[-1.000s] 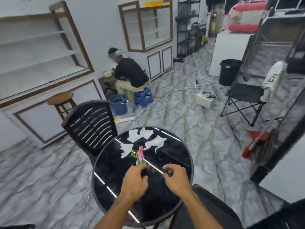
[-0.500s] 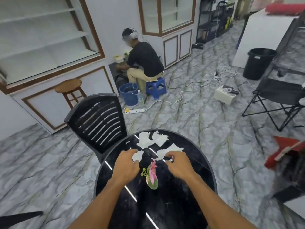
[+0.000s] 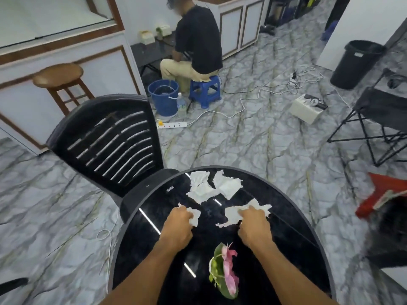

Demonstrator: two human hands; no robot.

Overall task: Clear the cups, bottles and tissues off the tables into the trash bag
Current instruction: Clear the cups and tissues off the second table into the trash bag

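Both hands have moved out from the flower (image 3: 224, 274) to the tissues: the left hand (image 3: 178, 225) now clutches 1 tissue (image 3: 195, 215), the right hand (image 3: 255, 223) pinches another (image 3: 233, 213). 2 more tissues (image 3: 214, 187) lie at the far side of the table (image 3: 154, 238), so gathering has begun, bagging hasn't

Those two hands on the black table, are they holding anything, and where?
Each grips a tissue. The left hand bunches a small tissue at its near edge; the right hand pinches a larger tissue near its middle, still lying on the table.
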